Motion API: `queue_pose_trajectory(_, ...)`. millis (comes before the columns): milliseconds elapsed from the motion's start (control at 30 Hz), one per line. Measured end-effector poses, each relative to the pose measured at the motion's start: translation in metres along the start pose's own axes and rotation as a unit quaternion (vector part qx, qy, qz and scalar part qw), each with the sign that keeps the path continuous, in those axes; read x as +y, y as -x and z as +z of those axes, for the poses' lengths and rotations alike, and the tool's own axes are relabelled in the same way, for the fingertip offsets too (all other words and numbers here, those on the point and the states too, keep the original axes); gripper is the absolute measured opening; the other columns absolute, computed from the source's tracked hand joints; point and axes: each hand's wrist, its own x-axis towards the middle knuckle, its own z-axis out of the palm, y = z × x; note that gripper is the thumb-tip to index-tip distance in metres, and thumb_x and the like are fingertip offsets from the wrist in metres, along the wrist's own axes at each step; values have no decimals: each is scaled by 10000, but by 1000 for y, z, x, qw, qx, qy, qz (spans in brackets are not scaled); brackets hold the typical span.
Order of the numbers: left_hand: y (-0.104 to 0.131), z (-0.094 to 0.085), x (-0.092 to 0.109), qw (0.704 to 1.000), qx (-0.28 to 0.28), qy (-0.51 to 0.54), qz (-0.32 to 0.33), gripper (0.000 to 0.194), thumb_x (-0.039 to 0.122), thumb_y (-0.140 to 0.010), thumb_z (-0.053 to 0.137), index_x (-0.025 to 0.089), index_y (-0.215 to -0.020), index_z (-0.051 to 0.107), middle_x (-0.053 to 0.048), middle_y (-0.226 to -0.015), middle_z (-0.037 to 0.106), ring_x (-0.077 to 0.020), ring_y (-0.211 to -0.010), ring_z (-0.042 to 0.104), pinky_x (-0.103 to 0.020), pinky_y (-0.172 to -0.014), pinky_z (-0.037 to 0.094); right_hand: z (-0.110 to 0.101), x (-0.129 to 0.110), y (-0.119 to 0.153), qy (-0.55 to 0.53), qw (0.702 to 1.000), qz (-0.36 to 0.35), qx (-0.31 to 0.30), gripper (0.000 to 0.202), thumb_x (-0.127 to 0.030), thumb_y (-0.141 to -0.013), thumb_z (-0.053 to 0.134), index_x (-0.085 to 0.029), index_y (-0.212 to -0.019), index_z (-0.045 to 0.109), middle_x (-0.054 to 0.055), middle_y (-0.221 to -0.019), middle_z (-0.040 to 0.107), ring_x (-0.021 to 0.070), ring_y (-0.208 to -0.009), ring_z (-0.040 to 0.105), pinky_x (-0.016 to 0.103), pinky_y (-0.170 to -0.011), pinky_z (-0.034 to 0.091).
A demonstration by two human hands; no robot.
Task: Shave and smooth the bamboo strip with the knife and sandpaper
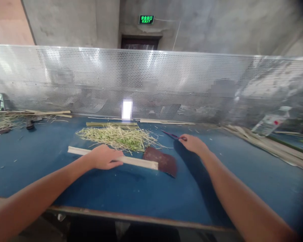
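My left hand is wrapped over the middle of a long pale bamboo strip, which lies slantwise above the blue tabletop. The strip's right end is over a dark red-brown flexible pad. Farther right, my right hand is closed around the near end of a slim, pointed purple tool. Its tip points left and away from me; blur hides its exact kind. Just beyond my left hand lies a loose heap of thin yellow-green shavings, apart from the tool.
A perforated metal screen closes off the table's back. Behind the heap lie green strips. At left are more shavings and a dark-handled tool. A tilted plastic bottle and long strips lie at right.
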Motion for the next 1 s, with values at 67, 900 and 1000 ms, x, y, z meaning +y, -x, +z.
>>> queue_pose_trajectory(67,6,1,0,1000,-12,20,-9,368,510,-945,349,230,-1046,565,-30,-803,697,-173,-595,600,-277,-523,351,2,6,3,-32,999,-9,5,258,-320,-861,526,-211,-1030,686,100,-1027,732,262,-949,661,319,-773,463)
queue_pose_trajectory(900,18,3,-30,991,11,78,-110,496,592,-923,331,237,-1149,593,-71,-927,716,-207,-708,612,-289,-604,383,-23,-39,23,-326,919,-71,210,305,-511,-878,437,-230,-870,555,81,-877,707,206,-718,649,313,-655,501)
queue_pose_trajectory(1000,18,1,-30,991,13,83,-108,499,589,-927,325,231,-1137,602,-71,-914,715,-204,-702,611,-283,-585,378,-18,-52,28,-285,934,-114,182,202,-386,-872,487,-226,-914,603,64,-848,715,211,-752,650,341,-775,481)
